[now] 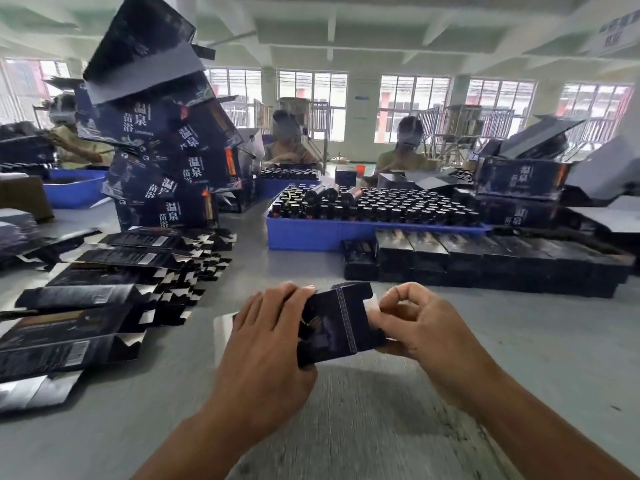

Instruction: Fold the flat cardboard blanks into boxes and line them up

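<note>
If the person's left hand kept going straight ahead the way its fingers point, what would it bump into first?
The left hand is already on the half-folded box and points forward and slightly right. Past that box, it would probably meet the row of finished dark boxes in front of the blue tray, though depth is hard to judge.

Bare surface (363,410) lies open below both hands; flat blanks (104,292) crowd the left hand's (263,344) side, a box row (485,265) blocks beyond.
</note>
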